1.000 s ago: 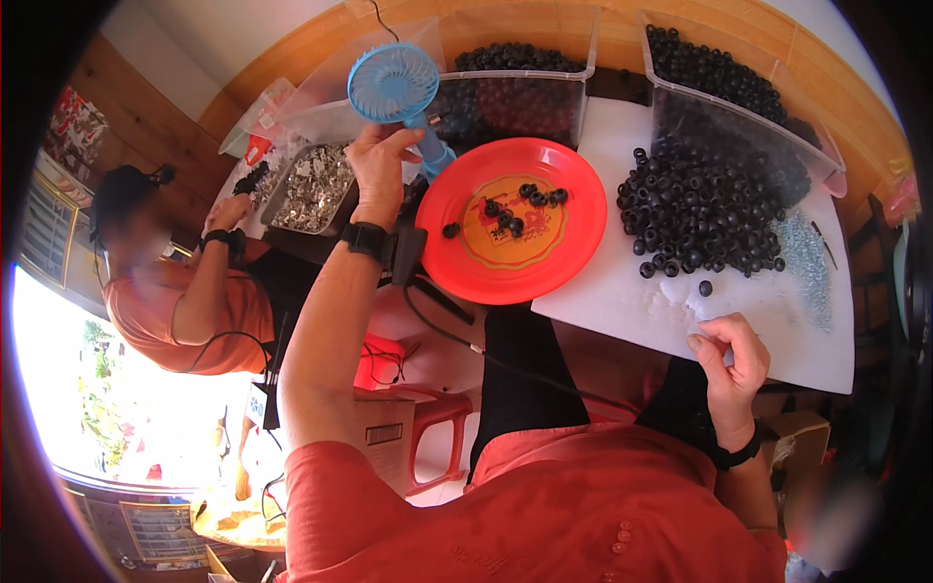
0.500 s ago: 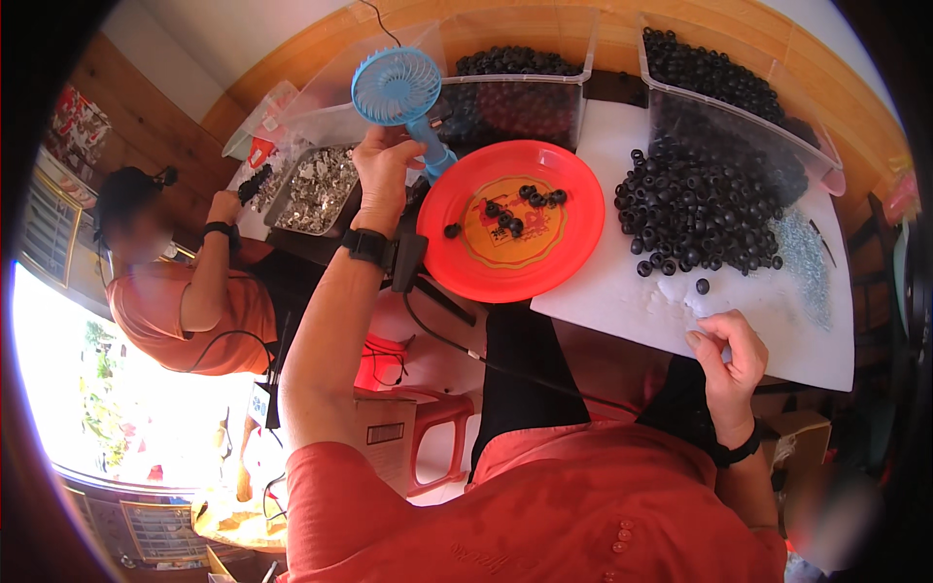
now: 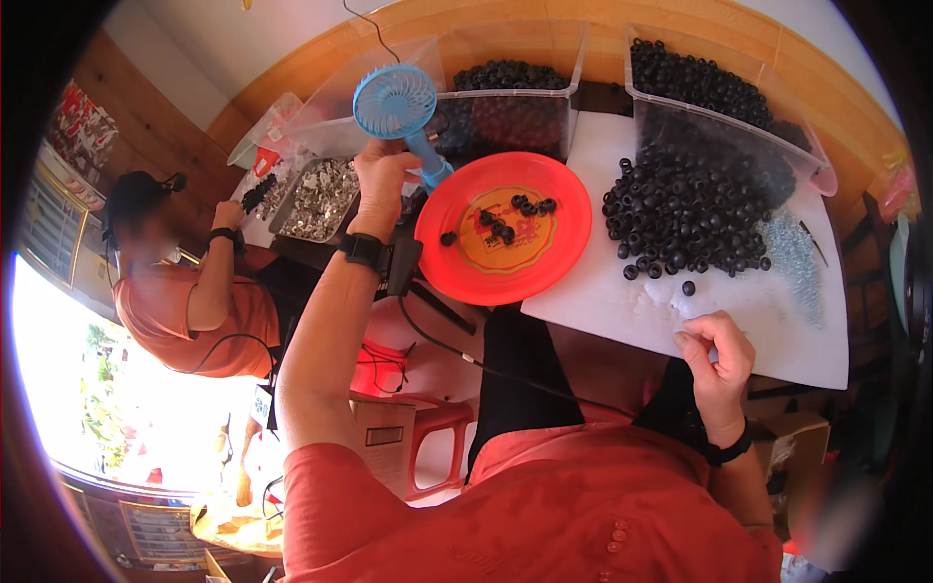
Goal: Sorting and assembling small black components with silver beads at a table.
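Observation:
My left hand grips the handle of a small blue hand-held fan, held up beside a red plate that carries several small black rings. My right hand rests at the near edge of a white sheet, fingers curled and pinched together; whether something small is between them is unclear. A big heap of black rings lies on the sheet beyond that hand, with a patch of tiny pale parts to its right.
Two clear plastic bins of black rings stand at the back. Another person in an orange shirt sits at the left, a hand at a tray of silvery parts. A black cable and a red stool are below.
My left hand has shifted the blue fan slightly, lifting it a little toward the back. My right hand stays at the sheet's near edge.

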Motion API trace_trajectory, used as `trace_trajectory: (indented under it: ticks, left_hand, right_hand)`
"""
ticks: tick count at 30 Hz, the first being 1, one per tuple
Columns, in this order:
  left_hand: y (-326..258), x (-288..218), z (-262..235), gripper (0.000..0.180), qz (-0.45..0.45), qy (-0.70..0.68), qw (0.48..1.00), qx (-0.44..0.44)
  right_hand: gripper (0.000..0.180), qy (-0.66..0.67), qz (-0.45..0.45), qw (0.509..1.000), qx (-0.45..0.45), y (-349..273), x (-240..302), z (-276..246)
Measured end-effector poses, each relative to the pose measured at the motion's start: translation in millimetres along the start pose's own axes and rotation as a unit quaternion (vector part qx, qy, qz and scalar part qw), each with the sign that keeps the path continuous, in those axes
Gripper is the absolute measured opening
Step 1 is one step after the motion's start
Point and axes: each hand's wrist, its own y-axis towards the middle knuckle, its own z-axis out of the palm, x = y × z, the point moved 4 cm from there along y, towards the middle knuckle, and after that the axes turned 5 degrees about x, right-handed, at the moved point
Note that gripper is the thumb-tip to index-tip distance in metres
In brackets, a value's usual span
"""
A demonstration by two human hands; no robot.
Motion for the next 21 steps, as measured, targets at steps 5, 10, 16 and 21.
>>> trace_trajectory:
  ticks: [5, 10, 16, 21]
  left_hand:
    - [0.1, -0.2, 0.4, 0.034, -0.007, -0.002, 1.000, 0.003]
    - [0.3, -1.9, 2.9, 0.034, -0.004, -0.004, 1.000, 0.017]
    - [2.2, -1.2, 2.8, 0.032, -0.015, 0.014, 1.000, 0.017]
    - [2.7, -1.7, 2.6, 0.031, -0.019, 0.018, 0.999, 0.020]
  right_hand:
    - [0.013, 0.009, -0.008, 1.000, -0.001, -0.9, -3.0, 0.2]
    - [0.013, 0.006, -0.010, 1.000, 0.001, -1.1, -2.2, -0.3]
    - [0.012, 0.008, -0.007, 1.000, 0.002, -1.6, -2.0, -0.9]
    - [0.012, 0.009, -0.013, 1.000, -0.005, -1.6, -1.3, 0.3]
